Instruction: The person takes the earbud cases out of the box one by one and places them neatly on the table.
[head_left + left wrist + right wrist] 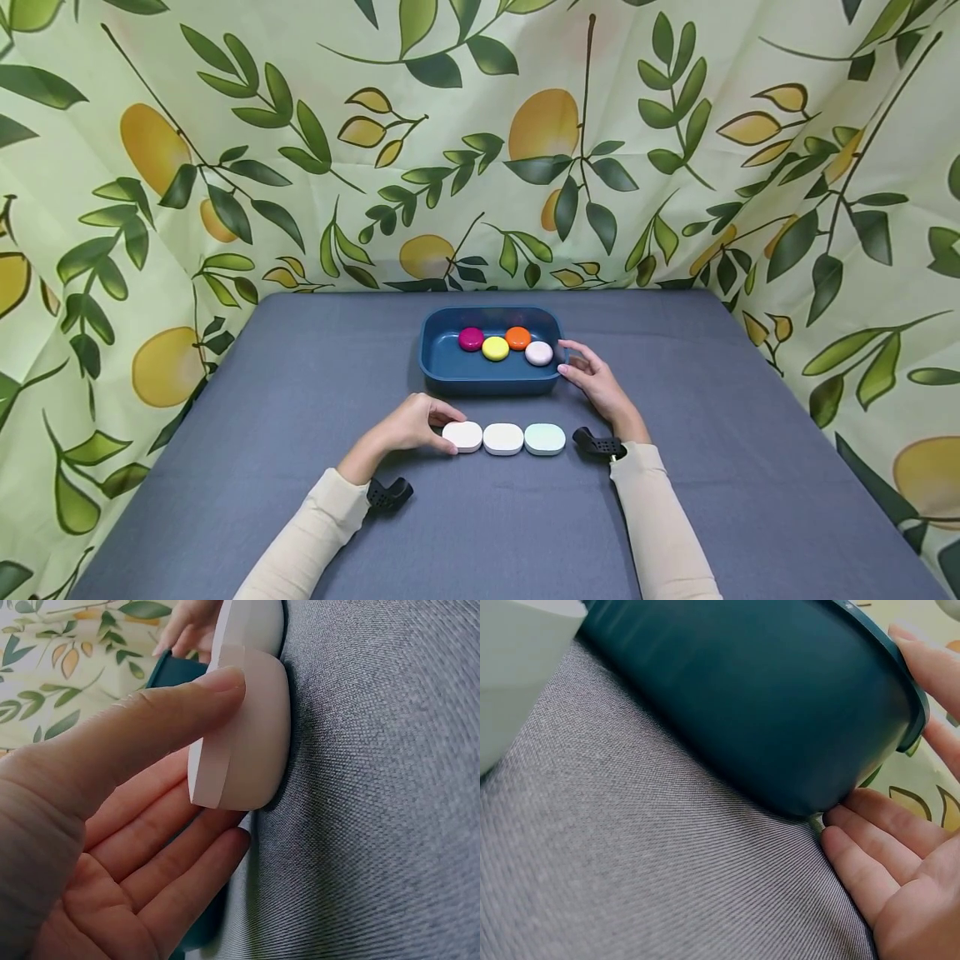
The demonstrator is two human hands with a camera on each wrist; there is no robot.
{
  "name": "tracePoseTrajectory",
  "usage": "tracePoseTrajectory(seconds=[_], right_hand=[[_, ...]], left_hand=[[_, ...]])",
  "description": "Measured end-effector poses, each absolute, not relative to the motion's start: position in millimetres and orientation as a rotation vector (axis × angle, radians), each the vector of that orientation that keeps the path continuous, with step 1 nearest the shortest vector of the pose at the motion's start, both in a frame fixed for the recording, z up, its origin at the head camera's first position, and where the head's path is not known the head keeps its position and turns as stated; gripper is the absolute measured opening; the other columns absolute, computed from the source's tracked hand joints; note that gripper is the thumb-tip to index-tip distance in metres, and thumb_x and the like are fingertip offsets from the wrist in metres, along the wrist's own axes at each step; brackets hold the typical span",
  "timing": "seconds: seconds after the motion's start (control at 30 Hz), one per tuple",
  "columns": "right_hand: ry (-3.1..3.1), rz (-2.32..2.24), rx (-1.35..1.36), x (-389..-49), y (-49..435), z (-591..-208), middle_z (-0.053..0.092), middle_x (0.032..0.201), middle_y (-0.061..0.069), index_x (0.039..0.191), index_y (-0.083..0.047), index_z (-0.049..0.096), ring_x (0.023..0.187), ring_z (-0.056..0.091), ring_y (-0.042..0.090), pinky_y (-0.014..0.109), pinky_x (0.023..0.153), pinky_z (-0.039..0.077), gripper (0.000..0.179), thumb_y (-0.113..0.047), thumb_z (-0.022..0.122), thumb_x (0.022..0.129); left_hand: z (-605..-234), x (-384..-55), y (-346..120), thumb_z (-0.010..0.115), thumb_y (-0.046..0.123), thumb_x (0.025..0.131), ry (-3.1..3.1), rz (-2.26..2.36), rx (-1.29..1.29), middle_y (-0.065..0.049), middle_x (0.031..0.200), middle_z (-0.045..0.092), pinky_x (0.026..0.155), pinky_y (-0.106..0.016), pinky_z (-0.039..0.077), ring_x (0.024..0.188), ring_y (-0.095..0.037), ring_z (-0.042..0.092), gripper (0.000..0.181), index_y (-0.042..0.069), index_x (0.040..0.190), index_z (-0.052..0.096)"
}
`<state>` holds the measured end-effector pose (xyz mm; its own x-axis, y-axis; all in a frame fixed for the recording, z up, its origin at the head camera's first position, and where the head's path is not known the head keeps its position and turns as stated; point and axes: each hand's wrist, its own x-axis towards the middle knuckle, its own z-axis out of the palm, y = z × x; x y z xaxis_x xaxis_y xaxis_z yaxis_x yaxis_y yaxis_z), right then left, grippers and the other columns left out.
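Observation:
My left hand [420,423] pinches the leftmost of three small oval, lidded-looking white cases [467,437], thumb in front and fingers behind. In the left wrist view, the thumb lies on the edge of that case [259,742]. Right of it in a row are a second white case [502,440] and a pale mint case [544,440]. My right hand [600,387] touches the right end of a dark blue bin [480,387], thumb and fingers spread along it. In the right wrist view, the lower fingers [870,855] are extended by the bin's bottom corner [795,750].
Inside the bin lie round glossy pieces: magenta [471,339], yellow [495,348], orange [518,337] and pale pink [538,353]. A grey-blue cloth [300,375] covers the table. Behind it hangs a leaf-and-fruit patterned curtain [465,100].

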<state>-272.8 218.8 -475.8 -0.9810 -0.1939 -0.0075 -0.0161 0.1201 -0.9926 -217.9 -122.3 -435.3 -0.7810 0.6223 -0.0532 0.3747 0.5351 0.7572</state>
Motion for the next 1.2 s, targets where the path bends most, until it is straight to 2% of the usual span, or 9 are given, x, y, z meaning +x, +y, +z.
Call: tracePoseTrajectory(seconds=[0.23,0.43,0.6,0.73,0.97,1.2], right_hand=[[2.227,-2.007,-0.245,-272,220,-476,0.038,0.149,0.028,0.147,-0.008,0.034,0.107,0.053,-0.007,0.008,0.088,0.046,0.059,-0.02,0.06,0.095],[2.227,-2.002,-0.223,-270,219,-472,0.038,0.15,0.025,0.147,-0.008,0.034,0.111,0.052,-0.001,0.008,0.088,0.045,0.057,-0.018,0.058,0.096],[2.235,-1.987,-0.212,-271,219,-475,0.039,0.15,0.023,0.147,-0.012,0.036,0.112,0.051,0.0,0.009,0.088,0.045,0.059,-0.022,0.061,0.094],[2.238,-1.978,-0.196,-271,219,-474,0.038,0.151,0.021,0.147,-0.013,0.036,0.12,0.049,0.008,0.009,0.089,0.045,0.059,-0.022,0.062,0.094],[2.268,-1.95,-0.17,-272,219,-473,0.037,0.153,0.02,0.146,-0.014,0.036,0.135,0.041,0.027,0.023,0.1,0.043,0.057,-0.023,0.06,0.095],[2.27,-1.945,-0.16,-272,218,-473,0.037,0.153,0.019,0.146,-0.014,0.037,0.134,0.041,0.027,0.028,0.104,0.043,0.057,-0.023,0.061,0.095]], left_hand=[[-433,-217,-122,0.084,0.008,0.071,2.434,1.128,0.819,-0.02,0.111,0.072,0.089,-0.029,0.057,0.102,-0.028,0.071,0.046,-0.005,0.112,0.068],[-425,-217,-125,0.083,0.009,0.073,2.427,1.173,0.775,-0.021,0.114,0.071,0.094,-0.035,0.056,0.107,-0.031,0.069,0.049,-0.006,0.116,0.066],[-418,-217,-131,0.08,0.014,0.077,2.462,1.187,0.775,-0.019,0.116,0.071,0.095,-0.041,0.055,0.108,-0.03,0.069,0.048,-0.004,0.118,0.065],[-411,-219,-132,0.078,0.015,0.079,2.495,1.23,0.803,-0.02,0.117,0.07,0.096,-0.046,0.053,0.108,-0.032,0.068,0.045,-0.004,0.118,0.065],[-403,-231,-127,0.076,0.012,0.082,2.544,1.385,0.813,-0.021,0.114,0.071,0.097,-0.042,0.053,0.107,-0.033,0.068,0.04,-0.003,0.117,0.066],[-402,-246,-116,0.073,0.012,0.084,2.55,1.523,0.724,-0.025,0.119,0.068,0.099,-0.046,0.052,0.111,-0.035,0.066,0.038,-0.001,0.119,0.066]])
